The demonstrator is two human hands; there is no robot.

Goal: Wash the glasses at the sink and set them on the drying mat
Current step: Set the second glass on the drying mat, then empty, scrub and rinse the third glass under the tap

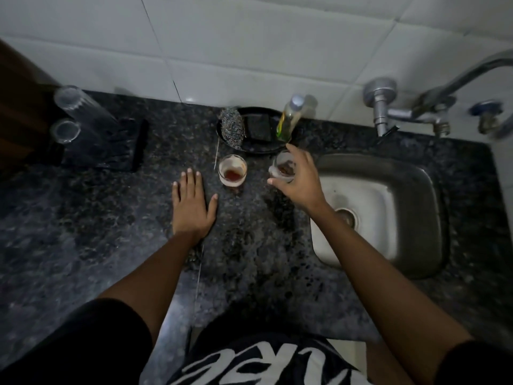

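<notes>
The right hand (298,177) curls over the rim of a dirty glass (280,169) and grips it from above, at the counter's edge just beside the sink (433,190); the left hand (191,207) lies flat on the granite counter (83,232), fingers spread, holding nothing. A second glass (232,171) with a brown residue stands between the hands, at one o'clock from the left one; two clean-looking glasses (69,115) sit on the dark drying mat (116,151) at ten o'clock. The step appears to be fetching a glass for washing; next it likely needs carrying to three o'clock, under the tap (433,107), with scrubber (231,127) and soap bottle (290,119) at twelve.
</notes>
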